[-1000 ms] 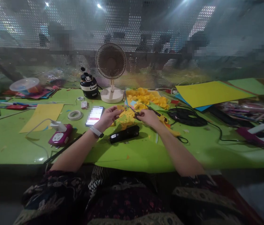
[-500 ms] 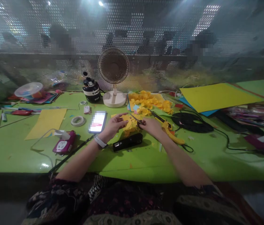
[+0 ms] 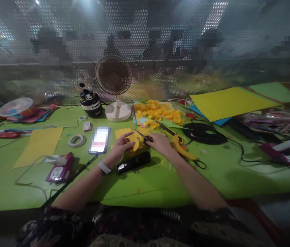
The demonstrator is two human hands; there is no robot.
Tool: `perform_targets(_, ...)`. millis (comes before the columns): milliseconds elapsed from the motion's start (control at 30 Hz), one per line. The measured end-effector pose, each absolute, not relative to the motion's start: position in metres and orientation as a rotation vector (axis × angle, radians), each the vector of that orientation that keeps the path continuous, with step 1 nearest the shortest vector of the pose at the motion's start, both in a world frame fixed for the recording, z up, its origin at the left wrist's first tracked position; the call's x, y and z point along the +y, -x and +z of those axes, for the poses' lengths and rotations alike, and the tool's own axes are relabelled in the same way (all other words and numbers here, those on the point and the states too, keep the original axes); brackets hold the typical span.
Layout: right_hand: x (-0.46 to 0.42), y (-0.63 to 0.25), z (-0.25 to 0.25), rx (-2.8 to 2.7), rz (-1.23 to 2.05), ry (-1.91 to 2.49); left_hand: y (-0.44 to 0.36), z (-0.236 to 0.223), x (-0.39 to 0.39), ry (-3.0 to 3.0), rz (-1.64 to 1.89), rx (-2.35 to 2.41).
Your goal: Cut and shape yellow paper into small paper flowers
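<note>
Between the thumb and fingers of my left hand (image 3: pixel 121 148) is a small yellow paper piece (image 3: pixel 136 144) with a curved edge. My right hand (image 3: pixel 161 142) grips a pair of scissors (image 3: pixel 141 134), whose blades point left toward that paper, just above it. Beneath both hands lie yellow paper scraps (image 3: pixel 124 131). In front of the hands rests a black cylindrical device (image 3: pixel 134 163) with a small lit display. Behind them is a heap of yellow paper petals (image 3: pixel 157 111). A phone (image 3: pixel 99 140) with a lit screen lies left of my left hand.
A white fan (image 3: pixel 117 111) and a dark bottle (image 3: pixel 90 104) stand at the back. Right of my right hand lie a yellow-handled tool (image 3: pixel 183 151) and a black round object (image 3: pixel 204 133). Purple power strips (image 3: pixel 61 168) and a tape roll (image 3: pixel 76 140) sit on the green table (image 3: pixel 83 195).
The camera view has shifted, so the table things appear further left. The yellow piece in my left hand now shows clearly, and the scissors stay in my right hand.
</note>
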State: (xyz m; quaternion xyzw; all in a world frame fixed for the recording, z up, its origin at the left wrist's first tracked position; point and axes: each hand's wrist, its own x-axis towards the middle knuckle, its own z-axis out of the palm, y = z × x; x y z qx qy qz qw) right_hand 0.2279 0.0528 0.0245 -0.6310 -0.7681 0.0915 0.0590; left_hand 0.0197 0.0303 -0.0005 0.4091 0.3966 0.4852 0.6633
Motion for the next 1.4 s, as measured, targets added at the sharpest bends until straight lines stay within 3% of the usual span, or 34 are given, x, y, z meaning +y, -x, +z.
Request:
perform_targets(600, 0.055, -0.231, 0.013, -2.313, 0.484, 2.001, -0.018, -0.004, 0.028, -1.115, 1.129, 0.924)
perform_targets(1000, 0.049, -0.225, 0.030, -1.765, 1.143, 1.283, -0.025, -0.006, 0.028, -1.238, 1.279, 0.814)
perform_targets(1400, 0.044, -0.215, 0.022, -1.707, 1.192, 1.076, -0.020, 0.011, 0.024, -1.140, 1.228, 0.735)
